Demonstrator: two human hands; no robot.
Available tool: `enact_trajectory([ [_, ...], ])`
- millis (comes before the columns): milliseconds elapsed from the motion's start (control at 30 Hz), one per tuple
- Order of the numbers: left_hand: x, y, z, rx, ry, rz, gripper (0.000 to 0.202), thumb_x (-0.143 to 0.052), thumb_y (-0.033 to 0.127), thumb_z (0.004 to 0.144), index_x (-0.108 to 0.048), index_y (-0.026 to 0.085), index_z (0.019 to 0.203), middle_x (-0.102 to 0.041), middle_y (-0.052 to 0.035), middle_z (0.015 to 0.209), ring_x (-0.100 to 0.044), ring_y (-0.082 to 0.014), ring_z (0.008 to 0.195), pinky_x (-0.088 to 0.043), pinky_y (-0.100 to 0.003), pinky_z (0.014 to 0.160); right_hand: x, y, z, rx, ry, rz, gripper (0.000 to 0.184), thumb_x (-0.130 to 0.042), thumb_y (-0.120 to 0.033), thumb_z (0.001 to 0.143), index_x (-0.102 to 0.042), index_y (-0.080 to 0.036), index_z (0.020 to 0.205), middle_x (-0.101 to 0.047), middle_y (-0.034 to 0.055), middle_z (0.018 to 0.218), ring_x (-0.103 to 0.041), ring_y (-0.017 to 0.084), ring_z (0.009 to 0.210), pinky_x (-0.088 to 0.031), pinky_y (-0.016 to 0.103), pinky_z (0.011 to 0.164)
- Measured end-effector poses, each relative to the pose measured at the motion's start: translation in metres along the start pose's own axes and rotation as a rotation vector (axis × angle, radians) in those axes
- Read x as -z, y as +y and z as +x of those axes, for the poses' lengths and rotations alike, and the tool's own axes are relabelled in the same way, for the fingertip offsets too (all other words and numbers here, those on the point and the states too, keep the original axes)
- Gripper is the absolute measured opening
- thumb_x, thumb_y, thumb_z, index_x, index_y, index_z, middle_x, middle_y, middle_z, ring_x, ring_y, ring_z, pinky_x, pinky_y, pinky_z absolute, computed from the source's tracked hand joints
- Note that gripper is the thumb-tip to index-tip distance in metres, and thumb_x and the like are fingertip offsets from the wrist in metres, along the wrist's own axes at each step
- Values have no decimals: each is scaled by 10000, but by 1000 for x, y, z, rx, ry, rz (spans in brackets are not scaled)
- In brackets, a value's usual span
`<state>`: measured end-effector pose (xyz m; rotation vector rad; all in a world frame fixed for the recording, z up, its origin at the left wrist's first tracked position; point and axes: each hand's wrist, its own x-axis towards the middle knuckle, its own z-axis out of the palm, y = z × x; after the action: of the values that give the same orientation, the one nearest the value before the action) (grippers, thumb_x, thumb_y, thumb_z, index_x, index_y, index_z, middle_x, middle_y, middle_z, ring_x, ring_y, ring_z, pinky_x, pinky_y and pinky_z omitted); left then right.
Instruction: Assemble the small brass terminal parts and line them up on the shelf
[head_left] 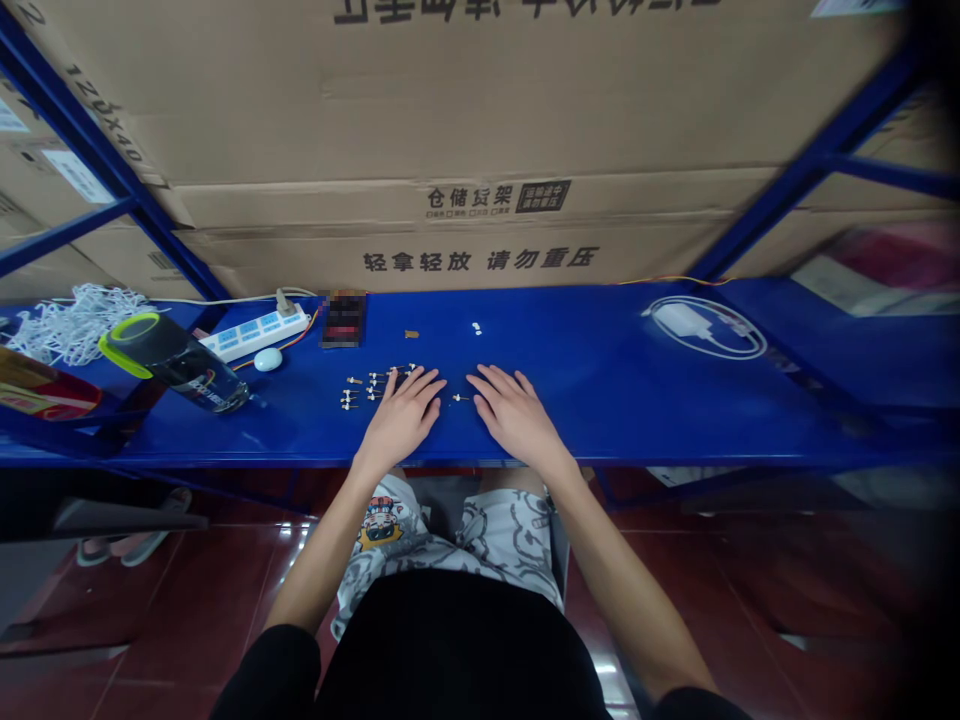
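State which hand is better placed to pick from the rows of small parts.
Left, likely: the left hand lies beside the small parts, fingertips at their edge, while the right hand rests farther off, beyond a lone part.

I count two hands of mine: left hand [400, 420], right hand [517, 417]. One metal pin [459, 398] lies between them; the pin cluster [373, 385] is too small to count exactly. One power strip [255, 334], one mouse [268, 360], one water bottle [176, 362].

Head-worn view, facing forward, down onto left hand [401, 420], right hand [517, 418]
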<state>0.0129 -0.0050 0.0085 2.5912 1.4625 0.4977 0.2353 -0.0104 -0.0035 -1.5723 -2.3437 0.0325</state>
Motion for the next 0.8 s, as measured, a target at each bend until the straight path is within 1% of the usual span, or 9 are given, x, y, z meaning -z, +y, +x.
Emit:
enact_trajectory([
  [300, 0, 0, 0, 2, -2, -6, 437, -322, 308, 1079, -532, 229, 1455, -471, -28, 1579, -326, -238, 1528, -138, -561, 1289, 0, 0, 0, -4, -5, 0, 519, -260, -337, 1063, -536, -173, 1470, -477, 116, 1577, -396, 281, 1484, -249, 548, 1231],
  [800, 1, 0, 1, 4, -6, 4, 436, -330, 312, 1075, -535, 237, 1452, -473, -29, 1577, -325, -244, 1529, -146, -566, 1288, -2, 1, 0, 2, 8, 10, 517, -260, -347, 1061, -535, -200, 1473, -482, 111, 1573, -400, 277, 1482, -261, 564, 1225],
])
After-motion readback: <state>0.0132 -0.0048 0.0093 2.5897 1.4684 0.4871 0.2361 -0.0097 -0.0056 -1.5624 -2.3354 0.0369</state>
